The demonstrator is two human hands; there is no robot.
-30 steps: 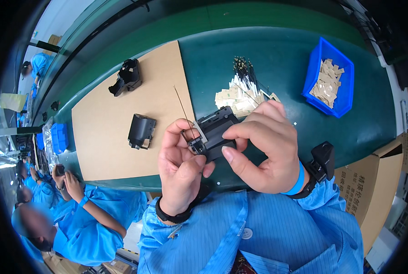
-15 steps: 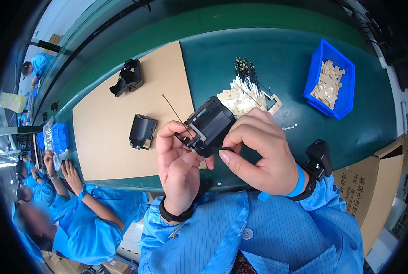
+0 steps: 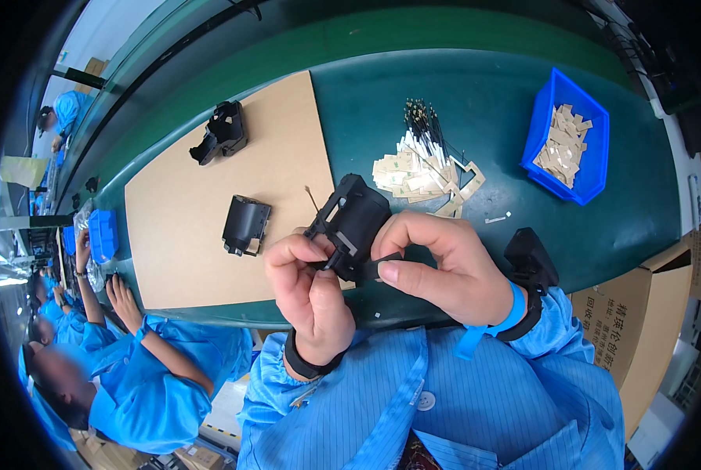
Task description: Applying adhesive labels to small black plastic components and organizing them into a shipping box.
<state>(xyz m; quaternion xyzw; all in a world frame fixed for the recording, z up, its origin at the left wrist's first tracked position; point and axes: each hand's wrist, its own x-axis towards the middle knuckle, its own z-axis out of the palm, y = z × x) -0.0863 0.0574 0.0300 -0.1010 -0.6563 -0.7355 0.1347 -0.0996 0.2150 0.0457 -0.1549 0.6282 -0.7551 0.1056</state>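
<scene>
1. Since a second ago the black plastic part point(image 3: 353, 223) has been lifted and turned, so that more of its rounded body now shows above the fingers; the thin wire point(image 3: 312, 197) that stuck far out to its upper left now shows only as a short stub
2. The left hand point(image 3: 311, 294) is curled nearly closed, thumb and forefinger pinching the lower left edge of the part, wrist bent upward
3. The right hand point(image 3: 444, 270) wraps the part's right side, fingers bent over its top and thumb pressed along its lower edge; both hands hold it up above the near edge of the green table point(image 3: 491, 141)
4. On the brown board point(image 3: 178, 204) lies a second black part point(image 3: 246, 225), with a third point(image 3: 221, 133) farther back
5. Behind the hands sits a heap of beige tags with black-tipped wires point(image 3: 422, 160)
6. Far right, a blue bin point(image 3: 593, 168) holds more beige pieces point(image 3: 563, 145)
7. At left, another person's hands point(image 3: 123, 301) rest at the table edge
</scene>
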